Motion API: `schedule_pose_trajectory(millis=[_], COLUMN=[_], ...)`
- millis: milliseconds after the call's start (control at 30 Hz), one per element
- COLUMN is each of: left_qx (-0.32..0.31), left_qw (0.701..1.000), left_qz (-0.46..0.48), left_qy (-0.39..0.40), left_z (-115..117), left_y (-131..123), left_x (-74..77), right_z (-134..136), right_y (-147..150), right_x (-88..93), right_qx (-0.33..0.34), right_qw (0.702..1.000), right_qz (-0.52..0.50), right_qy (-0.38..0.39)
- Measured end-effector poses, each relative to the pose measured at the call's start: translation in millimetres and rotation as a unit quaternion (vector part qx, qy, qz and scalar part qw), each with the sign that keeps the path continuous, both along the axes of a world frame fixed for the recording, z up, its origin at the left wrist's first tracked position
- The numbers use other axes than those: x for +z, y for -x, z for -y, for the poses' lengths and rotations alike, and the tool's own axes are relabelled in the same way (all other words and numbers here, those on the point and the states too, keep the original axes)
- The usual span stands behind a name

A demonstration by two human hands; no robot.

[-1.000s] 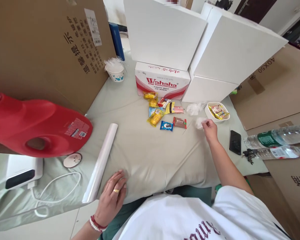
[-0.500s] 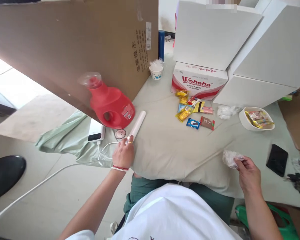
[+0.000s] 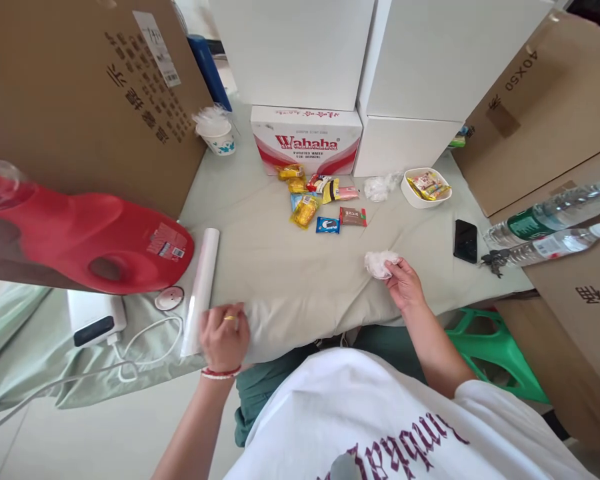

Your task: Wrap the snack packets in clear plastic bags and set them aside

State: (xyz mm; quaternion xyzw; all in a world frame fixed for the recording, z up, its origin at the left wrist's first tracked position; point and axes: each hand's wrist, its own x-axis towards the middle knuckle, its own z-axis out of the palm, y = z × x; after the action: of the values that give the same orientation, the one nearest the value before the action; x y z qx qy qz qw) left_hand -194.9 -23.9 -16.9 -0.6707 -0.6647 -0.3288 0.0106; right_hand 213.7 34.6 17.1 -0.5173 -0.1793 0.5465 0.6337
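My right hand [image 3: 404, 283] pinches a crumpled clear plastic wad [image 3: 379, 264] over the cloth-covered table. My left hand [image 3: 225, 339] is near the table's front edge, just right of a white roll [image 3: 201, 290]; its fingers are curled and smeared, so what they hold, if anything, cannot be made out. Beyond the hands lie several wrapped snacks, among them a blue packet [image 3: 328, 225], a brown packet [image 3: 353, 217] and a yellow one [image 3: 305, 211]. Another plastic wad [image 3: 379, 187] lies beside a white bowl [image 3: 427, 203] of snacks.
A red jug [image 3: 95, 237], a power bank [image 3: 96, 317] with a cable and a round disc [image 3: 169, 299] are on the left. Behind stand a paper cup [image 3: 219, 140] and a Wahaha box [image 3: 307, 141]. A phone [image 3: 465, 241], keys [image 3: 495, 260] and bottles [image 3: 535, 223] are at right.
The view has turned to the right, bringing bottles into sight. My left hand has come off the white roll to its right side. My right hand still holds the plastic wad, now closer to the snacks.
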Motion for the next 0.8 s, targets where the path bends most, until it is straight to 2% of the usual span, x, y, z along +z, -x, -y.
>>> schedule_pose_trajectory(millis=[100, 233, 367, 467, 567, 667, 733, 800], left_qx=[-0.101, -0.231, -0.350, -0.349, -0.278, -0.207, -0.210, -0.251], left_qw=[0.984, 0.942, 0.885, 0.854, 0.830, 0.802, 0.792, 0.798], left_qz=[0.148, 0.236, 0.285, 0.348, 0.437, 0.508, 0.522, 0.503], left_qy=[0.020, 0.053, 0.114, 0.167, 0.205, 0.236, 0.235, 0.219], left_z=[3.4, -10.3, -33.0, -41.3, -42.1, -39.9, -37.8, -35.4], left_y=[-47.9, -115.0, -153.7, -162.8, -162.0, -159.2, -159.8, -163.1], left_x=[14.5, 31.2, 28.6, 18.0, 8.8, 7.1, 10.1, 13.7], right_z=[1.9, 7.4, 17.8, 25.1, 30.3, 33.2, 33.8, 33.5], right_y=[13.4, 43.4, 67.3, 66.3, 53.2, 41.4, 39.0, 40.6], right_x=[1.9, 4.6, 8.1, 9.2, 8.9, 7.8, 7.0, 6.1], right_qx=[0.024, 0.092, 0.179, 0.207, 0.205, 0.189, 0.175, 0.174], right_qw=[0.999, 0.994, 0.982, 0.976, 0.976, 0.977, 0.979, 0.980], right_qz=[-0.016, -0.022, -0.020, -0.028, -0.052, -0.067, -0.062, -0.051], right_qy=[0.021, 0.048, 0.055, 0.055, 0.058, 0.072, 0.078, 0.079])
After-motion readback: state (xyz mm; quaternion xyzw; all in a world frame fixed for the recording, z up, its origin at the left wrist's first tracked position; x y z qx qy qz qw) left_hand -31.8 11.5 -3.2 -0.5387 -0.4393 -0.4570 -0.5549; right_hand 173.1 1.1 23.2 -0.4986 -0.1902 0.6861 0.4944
